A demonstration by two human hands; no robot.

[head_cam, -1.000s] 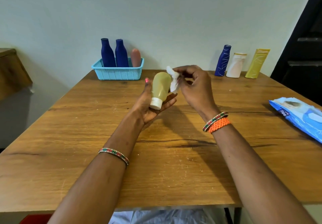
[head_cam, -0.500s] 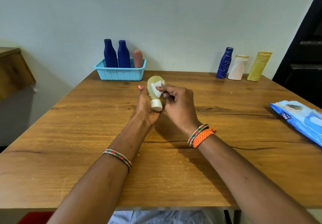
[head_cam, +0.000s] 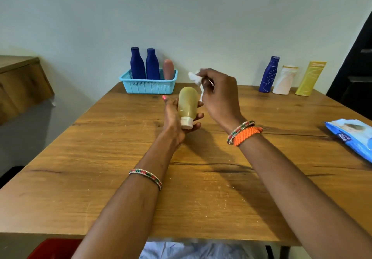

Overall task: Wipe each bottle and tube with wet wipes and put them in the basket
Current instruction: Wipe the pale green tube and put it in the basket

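Observation:
My left hand (head_cam: 174, 117) grips a yellow-green tube (head_cam: 187, 103) with a white cap, cap end toward me, above the middle of the wooden table (head_cam: 120, 178). My right hand (head_cam: 219, 95) pinches a crumpled white wet wipe (head_cam: 194, 78) just above and to the right of the tube's far end. A light blue basket (head_cam: 149, 86) at the table's far edge holds two dark blue bottles (head_cam: 137, 63) and a pink tube (head_cam: 168, 69). At the far right stand a blue bottle (head_cam: 268, 74), a white-pink tube (head_cam: 284, 80) and a yellow tube (head_cam: 310, 78).
A blue pack of wet wipes (head_cam: 354, 135) lies at the table's right edge. A wooden cabinet (head_cam: 18, 81) stands to the left. A dark door frame is on the right. A red seat edge (head_cam: 54, 248) shows below the table's near edge.
My right hand lifted the wipe off the tube's side, up and to the right past its far end. The left hand keeps hold of the tube.

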